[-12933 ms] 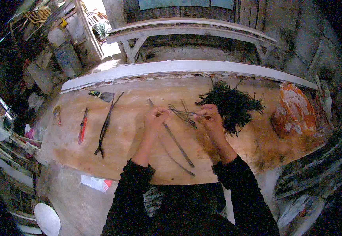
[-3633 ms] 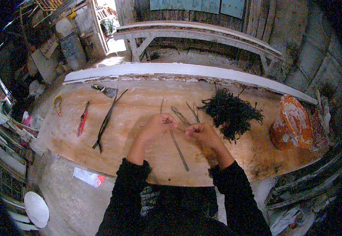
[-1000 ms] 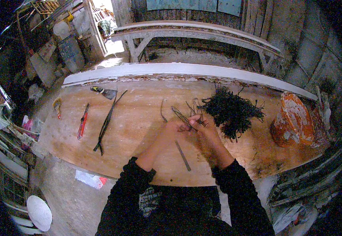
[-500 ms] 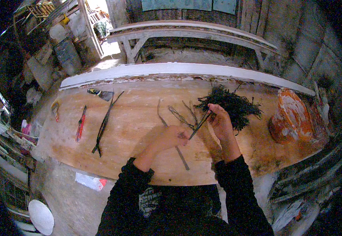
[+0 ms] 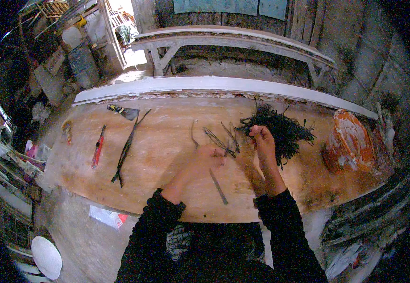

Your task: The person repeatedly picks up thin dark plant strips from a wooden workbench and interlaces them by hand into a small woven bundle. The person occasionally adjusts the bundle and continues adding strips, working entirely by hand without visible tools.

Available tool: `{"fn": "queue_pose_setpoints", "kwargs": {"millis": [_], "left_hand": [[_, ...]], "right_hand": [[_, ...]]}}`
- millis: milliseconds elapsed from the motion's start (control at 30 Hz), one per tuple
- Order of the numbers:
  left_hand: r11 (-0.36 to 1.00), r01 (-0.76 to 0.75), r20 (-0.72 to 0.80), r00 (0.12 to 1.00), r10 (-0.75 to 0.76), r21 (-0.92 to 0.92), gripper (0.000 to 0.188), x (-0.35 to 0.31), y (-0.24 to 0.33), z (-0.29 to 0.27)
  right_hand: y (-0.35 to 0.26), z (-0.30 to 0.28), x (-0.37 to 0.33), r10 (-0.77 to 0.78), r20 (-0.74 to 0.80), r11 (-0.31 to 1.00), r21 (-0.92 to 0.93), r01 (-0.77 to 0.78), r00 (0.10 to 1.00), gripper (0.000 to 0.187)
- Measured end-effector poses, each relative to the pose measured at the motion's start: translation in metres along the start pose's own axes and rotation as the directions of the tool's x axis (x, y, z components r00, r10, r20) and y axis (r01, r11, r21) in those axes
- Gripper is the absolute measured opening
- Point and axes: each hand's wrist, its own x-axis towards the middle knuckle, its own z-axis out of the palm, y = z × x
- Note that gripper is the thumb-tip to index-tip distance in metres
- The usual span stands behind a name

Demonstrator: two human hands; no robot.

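My left hand hovers over the middle of the wooden board, its fingers curled and slightly blurred; whatever they hold is not clear. Just beyond its fingertips lie thin dark looped strips. A straight dark strip extends from beneath this hand toward the near edge. My right hand is raised at the left side of a shaggy pile of dark strips, thumb and fingers pinched together. I cannot make out anything between them. Another thin strip lies beyond my left hand.
On the board's left are a putty knife, long dark strips, a red-handled tool and a small curved object. An orange, white-smeared container stands at right. A white beam borders the far edge, with a bench behind.
The dark strip that was stretched between my two hands no longer shows between them. My hands have shifted only slightly. The whole view has moved a little.
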Motion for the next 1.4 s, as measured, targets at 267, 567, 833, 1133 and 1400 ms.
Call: {"fn": "queue_pose_setpoints", "kwargs": {"millis": [267, 567, 833, 1133, 1400], "left_hand": [[0.855, -0.017, -0.150, 0.986, -0.072, -0.519, 0.008, 0.011, -0.022, -0.010], [0.732, 0.034, -0.081, 0.989, -0.122, -0.681, 0.011, 0.005, -0.019, -0.006], [0.681, 0.039, -0.065, 0.990, -0.126, -0.731, 0.015, 0.003, -0.016, 0.003], [0.642, 0.001, -0.159, 0.969, -0.191, -0.767, 0.011, 0.006, -0.015, 0.007], [0.686, -0.144, -0.238, 0.970, -0.044, -0.713, 0.011, -0.001, -0.001, 0.008]], "right_hand": [[-0.005, 0.026, -0.036, -0.277, 0.342, 0.957, 0.019, 0.288, 0.898, 0.013], [-0.009, 0.033, -0.043, -0.390, 0.487, 0.813, -0.216, 0.540, 0.782, 0.021], [-0.005, 0.029, -0.045, -0.568, 0.427, 0.665, -0.267, 0.698, 0.704, 0.018], [0.009, 0.032, -0.043, -0.319, 0.359, 0.927, -0.077, 0.368, 0.877, 0.006], [-0.005, 0.034, -0.044, 0.370, 0.517, 0.710, 0.378, -0.594, 0.772, 0.003]]}}
